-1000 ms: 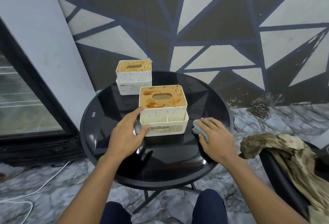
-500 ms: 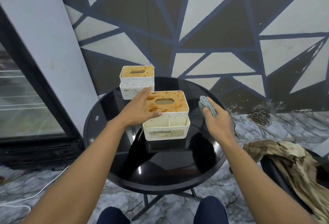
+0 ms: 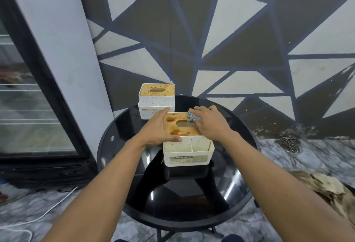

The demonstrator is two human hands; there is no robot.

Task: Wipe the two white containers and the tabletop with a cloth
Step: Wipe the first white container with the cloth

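The near white container (image 3: pixel 187 146) sits mid-desk, its lid smeared brown around the slot. The right hand (image 3: pixel 210 124) presses a grey-blue cloth (image 3: pixel 192 117) flat on that lid; the left hand (image 3: pixel 158 129) spreads open against its left edge. A second speckled container (image 3: pixel 156 100) stands behind at the round black desk's (image 3: pixel 123 145) far edge. The front label is blurred, perhaps "tissue holder".

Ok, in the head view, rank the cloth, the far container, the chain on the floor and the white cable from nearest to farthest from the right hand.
1. Cloth: under the right hand, on the near container's lid.
2. Far container: back left on the table.
3. Chain: on the floor, right.
4. White cable: on the floor, far left.
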